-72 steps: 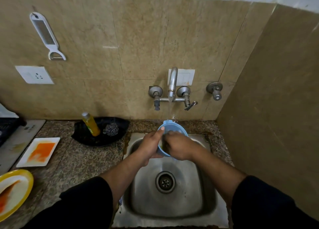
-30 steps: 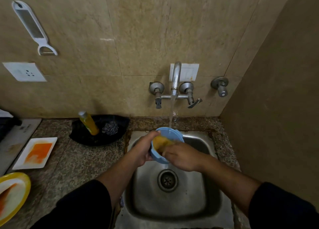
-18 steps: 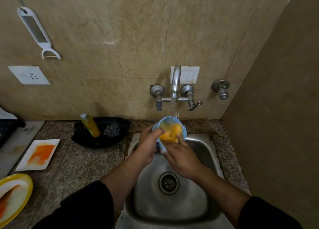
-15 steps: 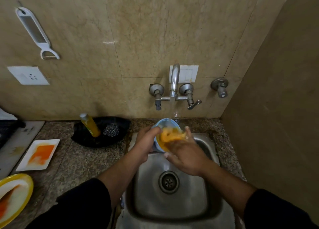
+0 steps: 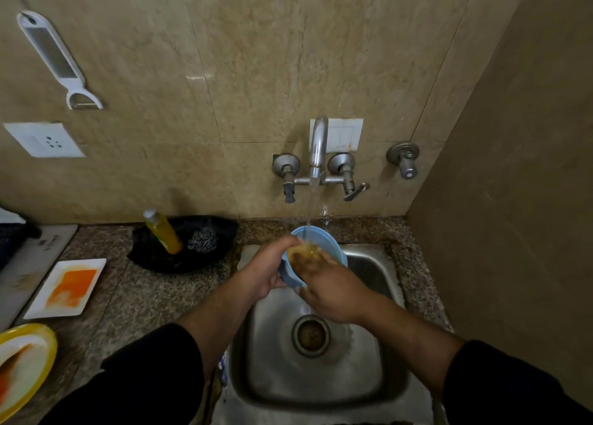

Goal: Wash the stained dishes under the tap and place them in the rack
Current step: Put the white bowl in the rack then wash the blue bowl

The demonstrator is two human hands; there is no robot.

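A light blue bowl [image 5: 327, 241] is held over the back of the steel sink [image 5: 378, 383], under the stream from the wall tap [image 5: 317, 145]. My left hand [image 5: 266, 270] grips the bowl's left rim. The fingers of my right hand [image 5: 330, 293] reach inside the bowl and rub in yellow-brown water. A white rectangular plate [image 5: 65, 288] with an orange stain lies on the counter at left. A yellow-rimmed plate [image 5: 22, 363] with an orange stain sits at the bottom left edge. No rack is in view.
A black tray [image 5: 211, 258] behind the counter holds a yellow soap bottle [image 5: 162, 235] and a steel scrubber [image 5: 202, 240]. A grey board [image 5: 29, 261] lies at far left. A side wall [image 5: 513, 232] closes in right of the sink.
The bowl has stayed under the tap in my left hand. My right hand's fingers went back inside it, and the bright orange residue is now diluted brownish water.
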